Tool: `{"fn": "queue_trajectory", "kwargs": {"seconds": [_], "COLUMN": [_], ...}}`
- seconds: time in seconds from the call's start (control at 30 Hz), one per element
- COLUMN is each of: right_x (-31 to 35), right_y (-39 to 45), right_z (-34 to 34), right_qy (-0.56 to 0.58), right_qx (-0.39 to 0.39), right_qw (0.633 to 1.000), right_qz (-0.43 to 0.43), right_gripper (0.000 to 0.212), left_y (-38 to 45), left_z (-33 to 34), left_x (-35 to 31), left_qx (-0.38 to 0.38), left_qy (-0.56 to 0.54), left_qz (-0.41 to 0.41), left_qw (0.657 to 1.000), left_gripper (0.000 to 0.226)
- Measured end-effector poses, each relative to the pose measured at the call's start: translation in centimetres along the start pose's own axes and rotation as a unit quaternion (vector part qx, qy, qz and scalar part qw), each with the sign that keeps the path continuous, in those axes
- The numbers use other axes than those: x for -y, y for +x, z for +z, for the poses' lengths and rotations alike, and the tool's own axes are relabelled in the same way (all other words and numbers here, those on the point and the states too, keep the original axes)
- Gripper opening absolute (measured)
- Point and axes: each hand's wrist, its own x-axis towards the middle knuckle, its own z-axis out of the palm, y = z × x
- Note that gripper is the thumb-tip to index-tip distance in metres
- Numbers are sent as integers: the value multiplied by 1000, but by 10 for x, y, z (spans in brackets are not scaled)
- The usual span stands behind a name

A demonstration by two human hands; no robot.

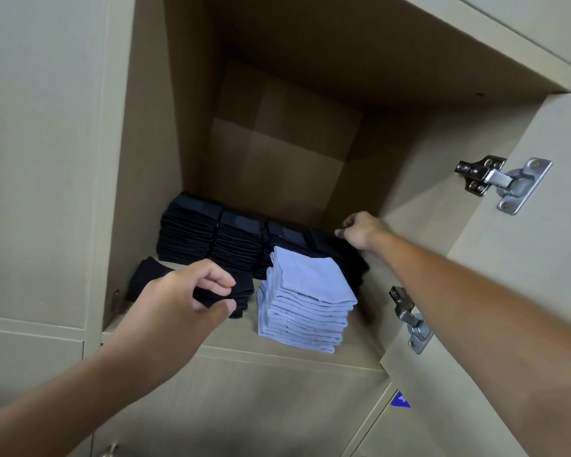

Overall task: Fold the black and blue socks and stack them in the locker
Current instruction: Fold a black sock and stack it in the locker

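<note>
in locker (310, 354), hands (182, 291) seemingly on socks (241, 296)

2 hands (178, 291) – 1 blue sock stack (307, 298), 4 tall black sock stacks (187, 225), 1 low black pile (145, 275) – and 2 hinges (501, 183).

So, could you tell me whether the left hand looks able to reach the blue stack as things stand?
Probably yes: the left hand, pinching a black sock, is right beside the blue stack with nothing between them.

Soft daylight, shadowed interior, wide-angle warp.
</note>
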Motion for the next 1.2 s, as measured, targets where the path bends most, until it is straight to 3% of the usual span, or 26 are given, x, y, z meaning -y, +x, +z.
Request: {"fn": "queue_trajectory", "kwargs": {"seconds": [0.1, 0.27, 0.43, 0.73, 1.07, 1.2], "right_x": [5, 6, 7, 20, 66, 76], "right_y": [-3, -9, -13, -35, -147, -195], "right_z": [1, 24, 30, 11, 18, 33], "right_qy": [-1, -39, -61, -33, 95, 91], "right_qx": [20, 128, 145, 44, -18, -40], "right_qw": [999, 989, 986, 991, 970, 958], "right_qz": [-35, -59, -61, -119, -222, -270], "right_gripper": [34, 33, 37, 20, 11, 14], "left_y": [0, -2, -4, -9, -29, -41], "left_z": [0, 0, -4, -24, -53, -62], "left_x": [-1, 1, 3, 0, -6, -9], "left_qx": [-1, 5, 6, 11, 0, 13], "left_qy": [0, 6, 20, 67, 87, 112], "left_qz": [-4, -6, -5, -15, -9, -2], "left_qw": [1000, 1000, 1000, 998, 996, 994], "left_gripper": [16, 16, 15, 15, 11, 11]}}
